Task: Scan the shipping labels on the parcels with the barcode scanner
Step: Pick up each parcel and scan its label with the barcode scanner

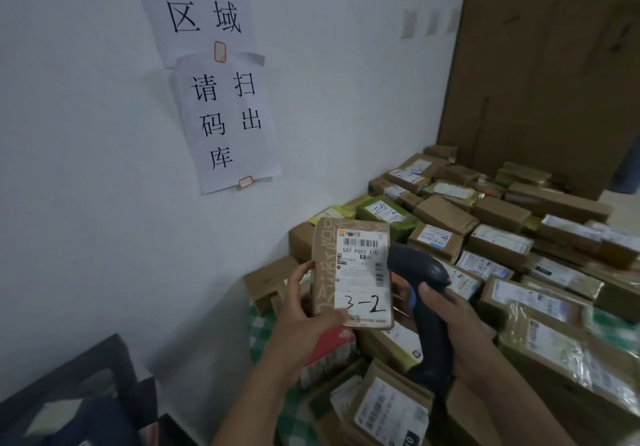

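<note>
Scanning is in hand: a small brown parcel (pixel 323 265) is pinched upright above the pile of parcels (pixel 502 244) by the left hand (pixel 301 317), its shipping label (pixel 362 283) faced to the camera. The barcode scanner (pixel 420 272) is gripped round its handle by the right hand (pixel 457 328), head just beside the label, seemingly overlapping its edge. The beam must next be squared on the barcode. Wall notices (pixel 228 120) hang behind.

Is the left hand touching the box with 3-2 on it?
Touching. The head view shows the left hand gripping the box, thumb pressed on its label, fingers curled round its left edge.
</note>
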A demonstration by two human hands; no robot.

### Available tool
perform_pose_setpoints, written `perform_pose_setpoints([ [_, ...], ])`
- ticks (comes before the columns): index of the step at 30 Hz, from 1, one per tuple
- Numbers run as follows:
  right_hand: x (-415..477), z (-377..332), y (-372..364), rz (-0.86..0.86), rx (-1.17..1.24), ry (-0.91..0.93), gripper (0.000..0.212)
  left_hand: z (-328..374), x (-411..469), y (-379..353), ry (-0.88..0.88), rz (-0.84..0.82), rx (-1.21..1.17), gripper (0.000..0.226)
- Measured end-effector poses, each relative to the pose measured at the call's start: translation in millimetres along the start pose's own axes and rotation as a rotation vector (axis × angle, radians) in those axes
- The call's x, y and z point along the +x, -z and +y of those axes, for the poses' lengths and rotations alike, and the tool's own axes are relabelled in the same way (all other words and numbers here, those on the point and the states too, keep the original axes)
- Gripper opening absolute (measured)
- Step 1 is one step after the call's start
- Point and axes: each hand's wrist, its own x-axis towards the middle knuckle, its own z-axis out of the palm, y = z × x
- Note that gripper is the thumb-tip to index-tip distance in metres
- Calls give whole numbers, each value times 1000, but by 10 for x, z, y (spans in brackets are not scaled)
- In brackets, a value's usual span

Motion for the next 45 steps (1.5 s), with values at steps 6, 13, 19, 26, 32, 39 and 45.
perform_pose_setpoints([
  [6, -156, -140, 6, -52, -299, 30, 39, -177, -88, 92, 20, 191, 2, 112],
  [13, -293, -260, 145, -82, -482, 12, 30, -376, -128, 331, -76, 348, 28, 83],
  [19, -357, -294, 118, -136, -514, -3, 53, -459, -129, 332, -157, 375, 82, 98],
  [26, -355, -285, 137, -183, -512, 1, 55, -508, -129, 295, -174, 398, 141, 101],
  [32, -336, -273, 120, -188, -535, 2, 59, -487, -139, 292, -158, 403, 153, 106],
  [39, -257, -256, 57, -164, -552, -2, 54, -543, -93, 379, -125, 390, 126, 91],
  [45, 3, -186, -40, -69, -573, 27, 60, -506, 122, 471, 12, 361, 83, 60],
])
